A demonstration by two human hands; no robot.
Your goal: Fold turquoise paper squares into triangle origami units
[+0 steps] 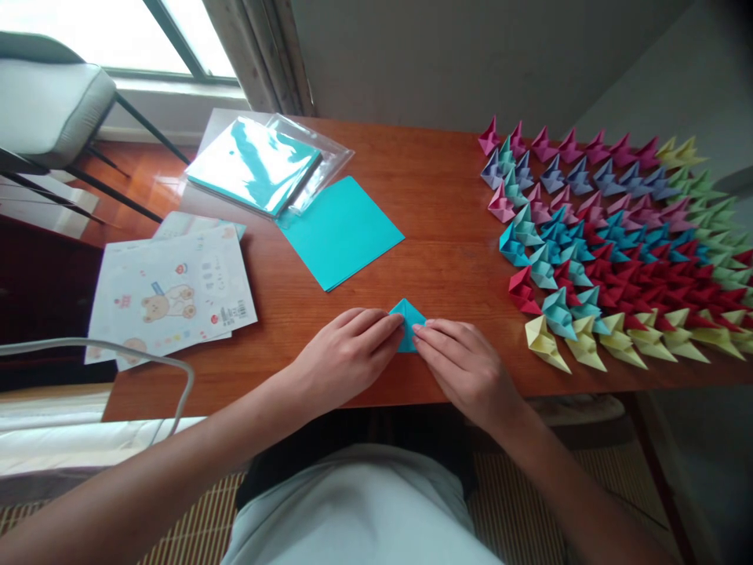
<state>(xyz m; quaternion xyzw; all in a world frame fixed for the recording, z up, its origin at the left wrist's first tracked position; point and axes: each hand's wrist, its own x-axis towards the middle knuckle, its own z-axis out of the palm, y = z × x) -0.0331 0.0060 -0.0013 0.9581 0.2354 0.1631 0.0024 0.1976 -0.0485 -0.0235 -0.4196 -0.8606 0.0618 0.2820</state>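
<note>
Here, near the front edge of a wooden table (441, 275), a small folded turquoise paper (407, 339) is held on both sides, the grip of the left hand (356, 345) and right hand (464, 361) closed on it, its sides partly hidden by fingers. Beyond, turquoise sheets (347, 235) are touched by a plastic packet (252, 165). Bear-printed sheets (176, 275), crossed in view by a white cable (118, 342), are laid left; the right is crowded by folded paper figures (623, 275).

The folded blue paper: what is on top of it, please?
The left hand and right hand have fingers on the folded blue paper. Its middle and top point show; the parts under the fingers are hidden.
</note>
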